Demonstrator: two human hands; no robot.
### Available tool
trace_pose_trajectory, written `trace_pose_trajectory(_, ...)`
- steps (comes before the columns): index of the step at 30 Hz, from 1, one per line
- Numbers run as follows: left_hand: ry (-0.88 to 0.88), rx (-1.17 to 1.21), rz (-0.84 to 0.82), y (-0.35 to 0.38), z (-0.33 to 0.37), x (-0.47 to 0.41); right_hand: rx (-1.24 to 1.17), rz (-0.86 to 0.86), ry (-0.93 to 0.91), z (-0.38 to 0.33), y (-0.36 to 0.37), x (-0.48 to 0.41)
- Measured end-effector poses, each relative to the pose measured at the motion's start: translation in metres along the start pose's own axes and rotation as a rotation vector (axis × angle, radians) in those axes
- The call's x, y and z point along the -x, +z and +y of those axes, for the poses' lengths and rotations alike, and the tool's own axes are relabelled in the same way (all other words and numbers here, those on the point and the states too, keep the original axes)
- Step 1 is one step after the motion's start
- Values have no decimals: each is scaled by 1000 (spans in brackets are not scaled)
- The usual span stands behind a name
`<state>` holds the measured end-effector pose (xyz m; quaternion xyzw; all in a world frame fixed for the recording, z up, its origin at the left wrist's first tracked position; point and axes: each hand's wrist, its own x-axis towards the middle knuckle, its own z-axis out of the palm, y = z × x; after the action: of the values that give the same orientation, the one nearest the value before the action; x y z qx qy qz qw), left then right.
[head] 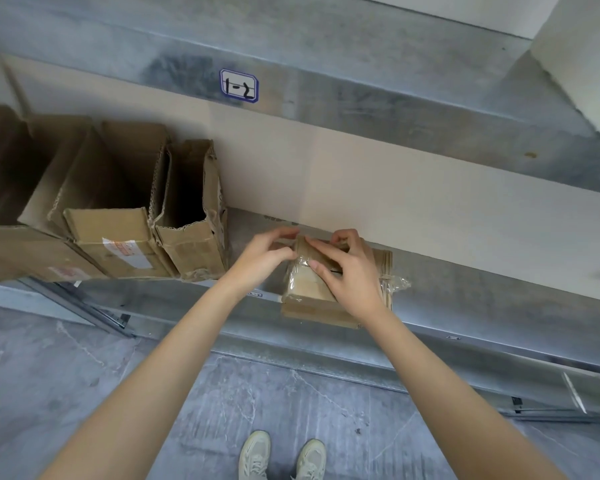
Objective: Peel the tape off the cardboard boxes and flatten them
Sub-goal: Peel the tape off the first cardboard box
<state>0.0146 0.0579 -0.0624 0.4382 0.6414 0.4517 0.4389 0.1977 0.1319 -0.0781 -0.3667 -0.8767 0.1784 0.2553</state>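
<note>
Shoes (pixel 283 459) on the grey floor (pixel 84 393) sit lowest in view, toes cut off by neither edge but partly cropped below. Both forearms reach up to a small box (pixel 309 289) on the metal shelf (pixel 465 299), its long axis running away from the person. Left hand (pixel 267 254) pinches the far end; right hand (pixel 347 271) lies over the top, fingers curled, thumb on clear tape (pixel 395 284), hiding much of it. Open boxes (pixel 118 202) stand well left, partly cropped.
</note>
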Motion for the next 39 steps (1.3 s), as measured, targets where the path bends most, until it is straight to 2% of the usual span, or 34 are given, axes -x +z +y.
trace_pose_trajectory(2,39,-62,27,1,0,0,10,-4,-2,0,0,0)
trace_pose_trajectory(7,171,-163,257,2,-5,-3,18,-21,10,1,-1,-2)
trace_pose_trajectory(11,230,-184,316,4,-4,-1,23,-24,20,0,0,-3)
trace_pose_trajectory(21,281,-166,319,3,-16,29,-5,-26,50,1,0,-7)
trace_pose_trajectory(28,252,-189,306,8,-15,33,-17,-40,77,-1,-2,-11)
trace_pose_trajectory(34,194,-183,390,13,-10,24,62,-60,157,-9,2,-23)
trace_pose_trajectory(39,187,-241,414,15,-9,15,24,-37,158,-5,3,-20)
